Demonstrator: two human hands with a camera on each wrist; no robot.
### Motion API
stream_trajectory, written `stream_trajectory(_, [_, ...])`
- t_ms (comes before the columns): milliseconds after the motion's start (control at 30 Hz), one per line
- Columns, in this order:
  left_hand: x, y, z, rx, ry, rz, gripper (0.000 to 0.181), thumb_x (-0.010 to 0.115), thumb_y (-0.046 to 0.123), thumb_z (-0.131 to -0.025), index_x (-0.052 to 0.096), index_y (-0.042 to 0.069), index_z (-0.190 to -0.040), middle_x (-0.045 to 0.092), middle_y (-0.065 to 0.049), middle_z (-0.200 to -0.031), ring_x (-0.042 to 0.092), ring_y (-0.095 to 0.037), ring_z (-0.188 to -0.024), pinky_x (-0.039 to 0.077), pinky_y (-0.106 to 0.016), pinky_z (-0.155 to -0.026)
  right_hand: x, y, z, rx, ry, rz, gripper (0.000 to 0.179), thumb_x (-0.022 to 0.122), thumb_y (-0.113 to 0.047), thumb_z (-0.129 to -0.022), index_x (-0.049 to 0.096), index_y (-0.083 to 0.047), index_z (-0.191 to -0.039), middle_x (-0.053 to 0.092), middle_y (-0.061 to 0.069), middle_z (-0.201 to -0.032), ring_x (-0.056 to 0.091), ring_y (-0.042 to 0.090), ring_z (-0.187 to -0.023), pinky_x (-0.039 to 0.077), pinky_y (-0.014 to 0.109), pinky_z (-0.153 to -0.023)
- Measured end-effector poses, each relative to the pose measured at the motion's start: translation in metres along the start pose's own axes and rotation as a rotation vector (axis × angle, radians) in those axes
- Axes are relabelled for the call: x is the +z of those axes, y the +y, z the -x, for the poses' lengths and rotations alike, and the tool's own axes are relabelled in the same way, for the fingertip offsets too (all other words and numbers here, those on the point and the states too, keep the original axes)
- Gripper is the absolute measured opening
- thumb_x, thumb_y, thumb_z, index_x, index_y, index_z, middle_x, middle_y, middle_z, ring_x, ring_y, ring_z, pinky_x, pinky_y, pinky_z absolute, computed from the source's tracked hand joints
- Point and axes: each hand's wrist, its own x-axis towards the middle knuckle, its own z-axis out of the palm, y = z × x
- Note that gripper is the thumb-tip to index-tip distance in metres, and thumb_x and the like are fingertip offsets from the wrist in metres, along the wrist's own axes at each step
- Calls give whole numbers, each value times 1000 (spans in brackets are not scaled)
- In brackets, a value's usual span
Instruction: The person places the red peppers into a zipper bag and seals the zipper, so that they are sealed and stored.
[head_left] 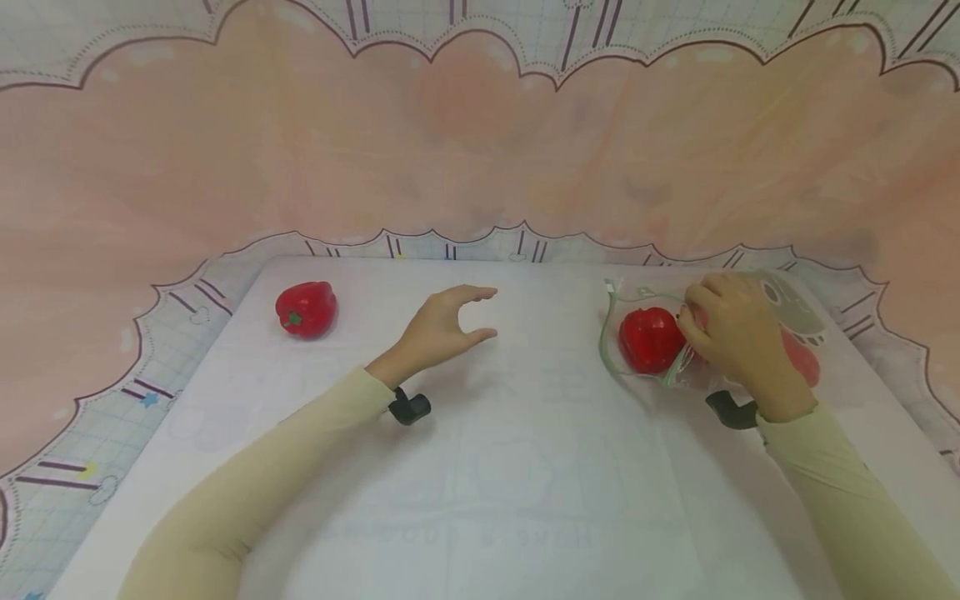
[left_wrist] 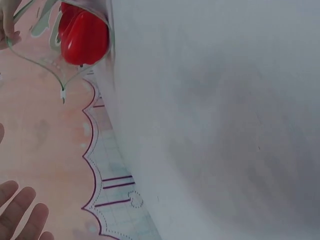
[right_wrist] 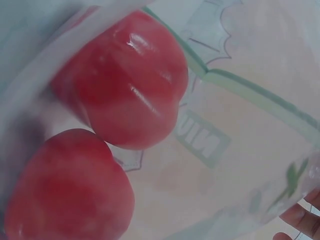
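A red bell pepper (head_left: 306, 309) lies on the white table's far left, its green stem facing forward. At the right is a clear zip bag (head_left: 797, 304) with a green-edged mouth and printed pictures. A second red bell pepper (head_left: 651, 341) sits just inside that mouth; the right wrist view shows two red peppers (right_wrist: 135, 80) behind the plastic. My right hand (head_left: 731, 333) pinches the bag's edge, covering part of it. Mid-table, my left hand (head_left: 442, 327) hovers with thumb and fingers spread apart, holding nothing. Its fingers (left_wrist: 20, 212) show at a corner of the left wrist view.
The white table (head_left: 480, 467) has faint lettering and stretches between the arms. Behind and beside it hangs a peach-coloured cloth (head_left: 480, 158) with a scalloped, patterned border. A dark wrist camera (head_left: 409, 408) is strapped to the left wrist, another (head_left: 732, 411) to the right.
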Motion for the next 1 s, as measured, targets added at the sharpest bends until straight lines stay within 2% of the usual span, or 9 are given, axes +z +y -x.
stream_trajectory(400, [-31, -28, 16, -30, 138, -19, 54, 75, 20, -79, 57, 7, -128, 61, -12, -126, 57, -28, -117, 46, -45, -101, 0, 1, 1, 4, -3, 14, 14, 64, -8, -75, 63, 4, -83, 63, 21, -82, 54, 36, -83, 49, 54, -80])
stream_trajectory(633, [-50, -48, 29, -173, 224, -5, 55, 73, 21, -81, 54, 10, -131, 58, -14, -130, 55, -33, -119, 48, -50, -97, 2, 2, 1, -18, 20, 19, 13, 62, -9, -76, 62, 3, -81, 61, 20, -78, 54, 35, -79, 49, 52, -76])
stream_trajectory(1000, [-64, -85, 50, -277, 362, 30, 47, 71, 15, -83, 57, 5, -127, 60, -18, -127, 55, -35, -116, 46, -51, -98, 2, 2, 0, -21, 13, 23, 13, 62, -10, -76, 62, 3, -81, 61, 20, -77, 54, 35, -77, 49, 51, -74])
